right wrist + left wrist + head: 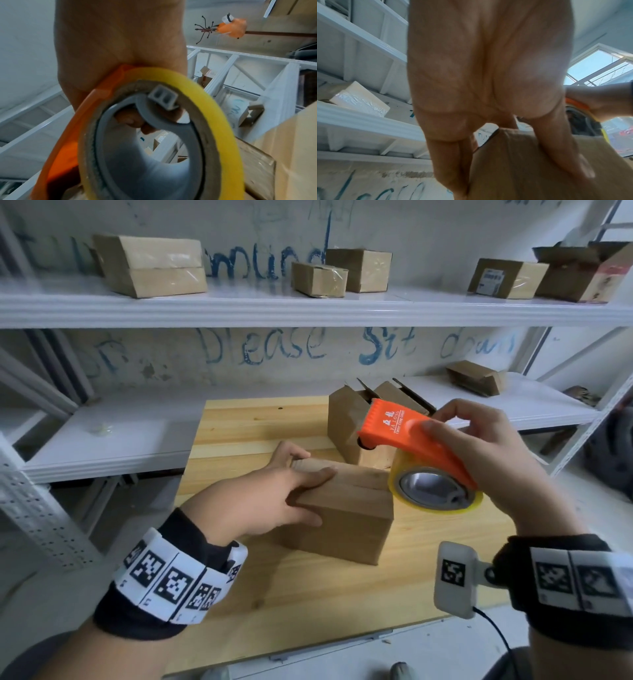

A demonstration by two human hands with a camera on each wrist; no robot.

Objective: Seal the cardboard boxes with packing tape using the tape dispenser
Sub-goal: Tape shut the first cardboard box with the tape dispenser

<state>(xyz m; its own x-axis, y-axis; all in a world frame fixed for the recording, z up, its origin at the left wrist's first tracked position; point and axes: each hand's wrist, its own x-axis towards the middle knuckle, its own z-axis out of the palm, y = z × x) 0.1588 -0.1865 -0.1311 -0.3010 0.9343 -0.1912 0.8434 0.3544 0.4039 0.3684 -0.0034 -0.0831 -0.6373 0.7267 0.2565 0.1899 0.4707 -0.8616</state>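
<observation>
Cardboard box (346, 515) flaps closed, on the worktop (308, 604).
Left hand (274, 494) grips its left end; right hand (486, 460) clasps the orange tape dispenser (411, 440).

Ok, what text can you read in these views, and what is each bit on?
"YA LONG": white print on the orange tape dispenser; the line beneath is too small.
"please sit": blue writing on the wall; the words either side are blurred.
Shelf box label: unreadable.
Wristband markers: patterns only.
</observation>
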